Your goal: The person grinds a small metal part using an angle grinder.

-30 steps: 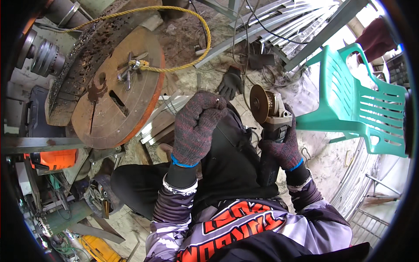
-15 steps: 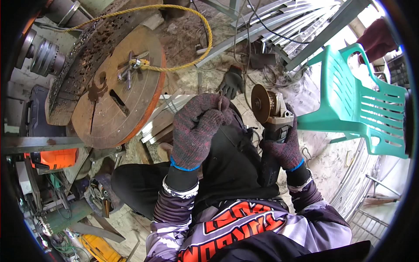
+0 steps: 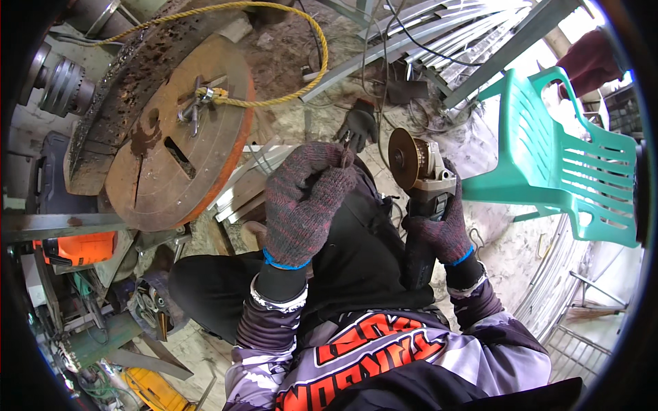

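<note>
My left hand [image 3: 301, 202], in a dark knitted work glove with a blue cuff edge, is closed in a pinch. A short, slim metal piece [image 3: 347, 145] sticks up from its fingertips; its exact kind is too small to tell. My right hand [image 3: 444, 233], gloved alike, is wrapped round the body of an angle grinder [image 3: 435, 186]. The grinder's brown disc [image 3: 406, 161] stands upright, facing left, apart from the metal piece. Whether the disc is spinning I cannot tell. The grinder's dark handle runs down beside my leg.
A big round metal plate [image 3: 212, 147] with a yellow rope [image 3: 301, 96] stands at left. A loose dark glove [image 3: 360, 125] lies ahead. At right is a green plastic chair [image 3: 521, 157]; long metal strips [image 3: 480, 41] lie far right. An orange tool [image 3: 79, 248] sits at left.
The metal piece in my left hand now points up more plainly, the fingers having turned slightly. The grinder remains in my right hand. The whole view has shifted a little.
</note>
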Tool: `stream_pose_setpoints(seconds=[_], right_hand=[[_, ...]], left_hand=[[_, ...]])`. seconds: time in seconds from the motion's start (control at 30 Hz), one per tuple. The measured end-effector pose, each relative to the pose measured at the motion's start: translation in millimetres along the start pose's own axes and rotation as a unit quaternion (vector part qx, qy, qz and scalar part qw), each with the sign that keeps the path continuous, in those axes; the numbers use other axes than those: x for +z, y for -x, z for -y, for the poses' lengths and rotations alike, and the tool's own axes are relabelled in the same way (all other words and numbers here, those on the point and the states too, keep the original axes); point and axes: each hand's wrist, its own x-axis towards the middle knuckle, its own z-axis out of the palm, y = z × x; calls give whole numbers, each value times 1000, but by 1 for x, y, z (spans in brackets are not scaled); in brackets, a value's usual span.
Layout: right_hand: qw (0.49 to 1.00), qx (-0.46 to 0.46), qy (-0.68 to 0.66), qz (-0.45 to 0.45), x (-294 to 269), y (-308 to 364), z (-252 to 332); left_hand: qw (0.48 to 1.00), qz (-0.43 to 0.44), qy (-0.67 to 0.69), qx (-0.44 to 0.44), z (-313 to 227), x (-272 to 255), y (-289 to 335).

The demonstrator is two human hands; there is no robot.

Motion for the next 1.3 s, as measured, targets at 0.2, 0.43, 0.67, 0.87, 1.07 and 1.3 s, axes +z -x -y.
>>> stream_pose_setpoints(seconds=[0.2,0.43,0.67,0.87,1.07,1.3], right_hand=[[1000,7,-15,7,0,2,-1],[1000,9,12,14,-2,0,-4],[998,14,-31,43,0,2,1],[999,10,-21,47,-4,2,-1],[999,7,-7,52,-5,1,-2],[998,-4,-31,56,-1,1,2]], left_hand=[[994,-34,-103,-3,-5,6,-2],[979,-8,-202,30,1,8,-7],[956,6,-282,86,18,16,-17],[943,5,-317,107,27,19,-19],[945,10,-314,93,26,20,-18],[928,15,-356,106,27,23,-19]])
